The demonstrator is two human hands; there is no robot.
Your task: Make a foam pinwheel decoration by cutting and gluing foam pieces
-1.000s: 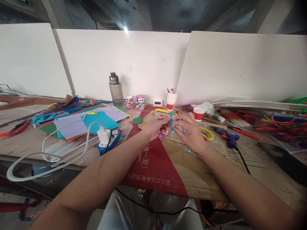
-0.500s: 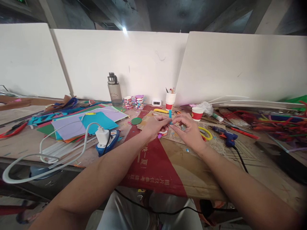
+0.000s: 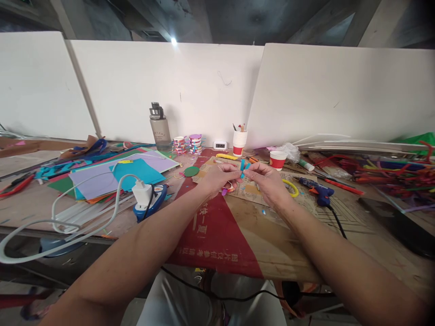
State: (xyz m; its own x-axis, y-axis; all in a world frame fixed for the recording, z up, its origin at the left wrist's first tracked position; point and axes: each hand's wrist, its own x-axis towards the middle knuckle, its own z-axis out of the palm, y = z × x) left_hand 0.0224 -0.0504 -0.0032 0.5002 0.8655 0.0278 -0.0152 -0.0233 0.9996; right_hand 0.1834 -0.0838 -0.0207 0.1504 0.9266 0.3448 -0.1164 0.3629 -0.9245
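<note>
My left hand and my right hand meet over the middle of the table, fingertips together. Between them they pinch a small blue strip, bent where the fingers hold it. A purple scrap and a small ring of tape show under my left hand. Both hands hover just above a piece of brown cardboard with a red printed patch.
Coloured paper sheets lie at the left, with a white charger and cable. A water bottle, small stacked rings, paper cups, a blue glue gun and yellow scissors stand around. Pipe cleaners crowd the right.
The blue strip stood upright between my fingers a second ago; now it is bent over at my fingertips. My right hand has turned and lifted slightly. The view has shifted a little.
</note>
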